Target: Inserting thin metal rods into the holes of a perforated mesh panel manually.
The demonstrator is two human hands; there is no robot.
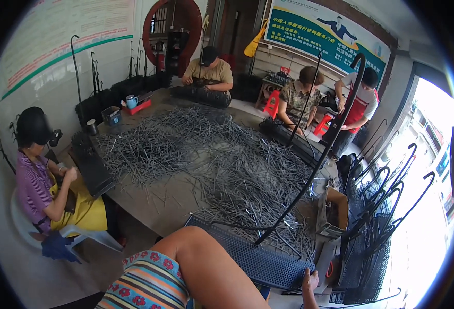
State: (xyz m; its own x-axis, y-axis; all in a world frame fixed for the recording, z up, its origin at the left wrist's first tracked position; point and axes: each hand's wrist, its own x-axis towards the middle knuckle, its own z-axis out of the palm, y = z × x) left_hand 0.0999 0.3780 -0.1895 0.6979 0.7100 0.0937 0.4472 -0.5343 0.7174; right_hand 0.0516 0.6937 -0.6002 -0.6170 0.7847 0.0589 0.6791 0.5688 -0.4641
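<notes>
In front of me lies a long black perforated metal panel, tilted across the near edge of the table. My right hand grips its right end, with the thumb on the rim. A tall black hooked rod slants up to the right from the panel. A large bare bent limb, partly in striped floral cloth, covers the panel's near left part. My left hand is not visible. Beyond the panel, a wide heap of thin dark strips or ties is spread over the table.
An open cardboard box stands at the table's right edge. Hooked rods with black mesh panels crowd the floor at right. A person sits at left; others work at the far side. A blue mug sits on a red tray.
</notes>
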